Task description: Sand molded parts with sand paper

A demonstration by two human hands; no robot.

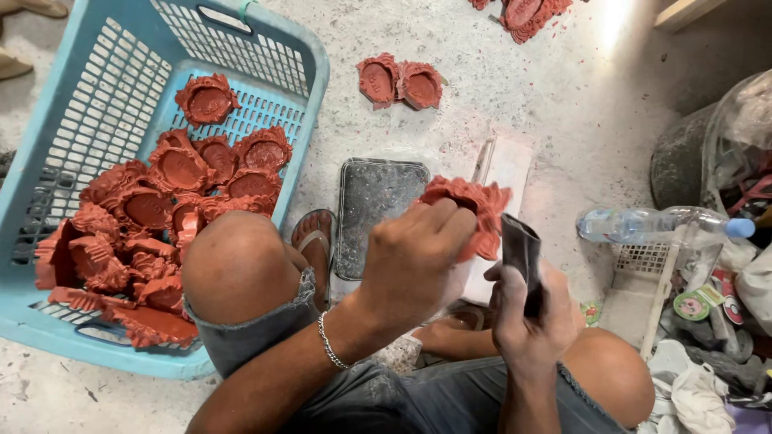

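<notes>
Left of my knee, the blue basket (48, 145) holds a heap of red moulded frames (161, 209). My left hand (414, 257) has its fingers closed around one red frame (470, 205), right of the basket; my right hand (531, 321) clenches a dark folded abrasive sheet (523, 257) against it. I judge heavy rubbing could snap the frilly edge.

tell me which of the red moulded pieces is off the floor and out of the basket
The red piece gripped in the left hand; the others lie in the blue basket or on the floor.
</notes>
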